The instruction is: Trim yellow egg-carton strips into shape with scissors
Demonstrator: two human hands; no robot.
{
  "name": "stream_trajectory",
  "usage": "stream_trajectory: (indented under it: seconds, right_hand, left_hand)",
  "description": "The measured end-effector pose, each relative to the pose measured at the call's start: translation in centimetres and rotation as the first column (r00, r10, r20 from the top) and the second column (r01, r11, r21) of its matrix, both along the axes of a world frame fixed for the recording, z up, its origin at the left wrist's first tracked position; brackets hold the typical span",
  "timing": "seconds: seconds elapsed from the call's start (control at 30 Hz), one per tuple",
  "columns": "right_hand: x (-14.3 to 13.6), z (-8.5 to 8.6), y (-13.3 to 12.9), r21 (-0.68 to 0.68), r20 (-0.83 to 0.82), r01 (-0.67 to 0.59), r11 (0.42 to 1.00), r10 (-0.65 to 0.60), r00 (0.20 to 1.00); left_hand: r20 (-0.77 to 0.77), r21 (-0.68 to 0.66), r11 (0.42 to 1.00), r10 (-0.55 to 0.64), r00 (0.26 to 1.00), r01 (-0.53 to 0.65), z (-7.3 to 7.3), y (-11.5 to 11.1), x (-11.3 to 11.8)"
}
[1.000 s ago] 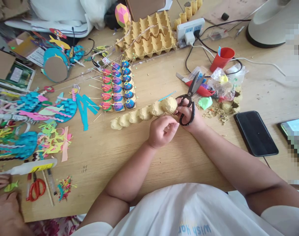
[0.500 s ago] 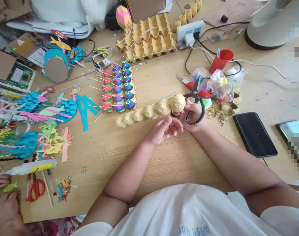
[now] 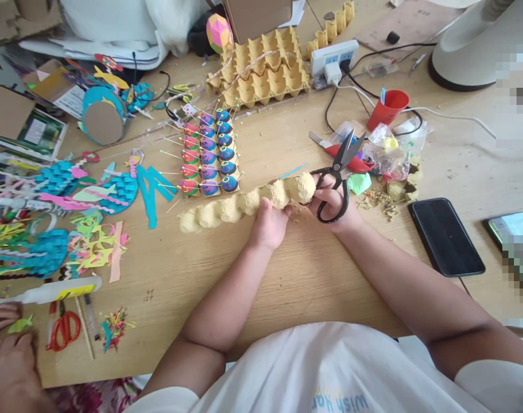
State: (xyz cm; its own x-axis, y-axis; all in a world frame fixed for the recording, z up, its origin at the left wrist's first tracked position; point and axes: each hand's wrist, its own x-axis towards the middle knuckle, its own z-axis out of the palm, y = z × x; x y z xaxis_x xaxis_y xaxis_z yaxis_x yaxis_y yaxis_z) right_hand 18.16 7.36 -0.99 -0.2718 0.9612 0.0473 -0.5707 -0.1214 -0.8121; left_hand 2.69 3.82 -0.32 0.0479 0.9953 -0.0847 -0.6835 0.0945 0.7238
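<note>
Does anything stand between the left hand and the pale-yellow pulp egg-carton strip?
Nothing visible does: the left hand holds the strip directly. The black-handled metal scissors, in the right hand, are at its right end.

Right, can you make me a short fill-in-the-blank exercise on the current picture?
1. The right hand holds scissors with handles coloured ____.
2. The digit of the left hand pointing up in front of the strip of egg carton is the ____.
3. The cup near the plastic bags is coloured ____.
4. From left, the lines of painted egg shapes are topped red, purple and ____.

Missing words: black; thumb; red; blue.
</note>
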Motion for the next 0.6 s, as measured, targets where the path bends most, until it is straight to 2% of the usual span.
stream_trajectory:
  seconds: [0.13,0.27,0.37,0.43,0.5,0.6]
  right_hand:
    - [-0.4,-0.1,-0.4,0.091,0.234,0.11,0.99,-0.129,0.964]
    - [-0.5,-0.1,-1.0,0.327,0.493,0.186,0.926,-0.335,0.803]
    - [-0.7,-0.4,-1.1,0.566,0.583,0.126,0.814,-0.504,0.637]
    - [-0.8,-0.7,-1.1,0.663,0.594,0.061,0.746,-0.574,0.563]
    - [-0.9,-1.0,-1.1,0.708,0.593,0.01,0.706,-0.603,0.534]
    - [-0.9,-0.9,-1.4,0.725,0.61,-0.074,0.685,-0.589,0.53]
  left_hand:
    - [0.049,-0.036,0.999,-0.031,0.998,0.032,0.2,0.3,-1.1]
    - [0.088,-0.125,0.992,0.013,0.996,-0.001,0.5,0.6,-2.1]
    - [0.103,-0.156,0.987,0.067,0.992,-0.051,1.2,0.8,-2.5]
    - [0.097,-0.178,0.982,0.087,0.991,-0.069,1.6,0.9,-2.6]
    - [0.09,-0.192,0.979,0.09,0.992,-0.072,1.8,0.9,-2.7]
    - [0.087,-0.202,0.977,0.08,0.993,-0.061,1.7,0.9,-2.9]
